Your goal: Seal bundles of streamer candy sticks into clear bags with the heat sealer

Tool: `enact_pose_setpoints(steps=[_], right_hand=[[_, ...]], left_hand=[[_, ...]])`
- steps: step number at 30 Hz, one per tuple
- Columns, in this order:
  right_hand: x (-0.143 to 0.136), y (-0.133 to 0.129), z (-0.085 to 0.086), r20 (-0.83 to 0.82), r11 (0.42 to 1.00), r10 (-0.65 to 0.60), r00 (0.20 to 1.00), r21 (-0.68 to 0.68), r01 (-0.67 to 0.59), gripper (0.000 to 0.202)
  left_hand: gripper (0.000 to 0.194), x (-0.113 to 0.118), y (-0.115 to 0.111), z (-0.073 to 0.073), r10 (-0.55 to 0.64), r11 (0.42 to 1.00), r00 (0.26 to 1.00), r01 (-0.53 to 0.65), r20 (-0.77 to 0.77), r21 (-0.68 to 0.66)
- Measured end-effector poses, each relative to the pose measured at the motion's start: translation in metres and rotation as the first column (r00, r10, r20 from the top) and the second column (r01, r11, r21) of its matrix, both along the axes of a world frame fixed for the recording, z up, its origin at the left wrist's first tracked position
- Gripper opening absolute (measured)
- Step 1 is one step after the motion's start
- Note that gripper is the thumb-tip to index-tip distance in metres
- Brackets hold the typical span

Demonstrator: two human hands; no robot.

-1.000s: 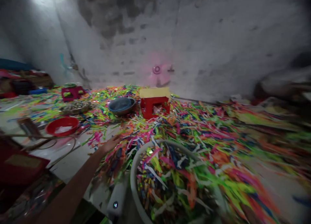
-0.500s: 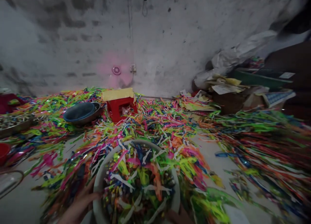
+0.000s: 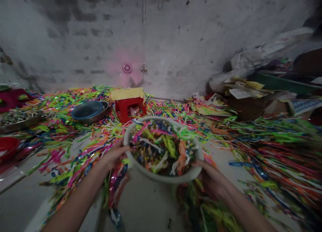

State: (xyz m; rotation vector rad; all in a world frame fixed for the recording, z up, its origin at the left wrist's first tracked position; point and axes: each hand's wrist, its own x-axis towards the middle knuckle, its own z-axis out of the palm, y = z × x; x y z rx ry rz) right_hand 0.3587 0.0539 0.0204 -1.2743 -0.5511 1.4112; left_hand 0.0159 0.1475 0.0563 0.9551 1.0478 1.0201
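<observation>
A pale round basin (image 3: 161, 179) is held out in front of me, raised above the floor and tipped slightly towards me. Inside it lie bright plastic strips (image 3: 169, 146) in pink, yellow, green, orange and white, over many small pieces too blurred to name. My left hand (image 3: 117, 154) grips the basin's left rim, thumb over the edge and fingers hidden below. On the right side, my right hand (image 3: 210, 176) grips the rim the same way, its fingers mostly under the basin.
A red stool (image 3: 123, 109) with a yellow top stands beyond the basin. Left of it sits a blue sieve (image 3: 87, 111) on a metal bowl. Heaps of coloured strips (image 3: 279, 155) cover much of the floor. A pink fan (image 3: 127, 68) stands by the wall; cardboard (image 3: 248, 106) is piled right.
Both hands have lifted the basin up and forward, away from me. Bare floor now shows beneath it. The view has shifted slightly left.
</observation>
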Motion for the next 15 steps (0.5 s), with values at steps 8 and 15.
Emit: enact_pose_setpoints(steps=[8, 15], right_hand=[[0.068, 0.154, -0.007, 0.116, 0.992, -0.127, 0.985, 0.005, 0.127, 0.018], [0.088, 0.201, -0.041, 0.165, 0.982, -0.174, 0.971, -0.041, 0.183, 0.017]], left_hand=[[0.069, 0.088, 0.158, -0.04, -0.093, 0.996, 0.984, 0.094, 0.148, 0.001], [0.06, 0.12, 0.194, -0.095, -0.114, 0.992, 0.974, 0.102, 0.196, 0.072]])
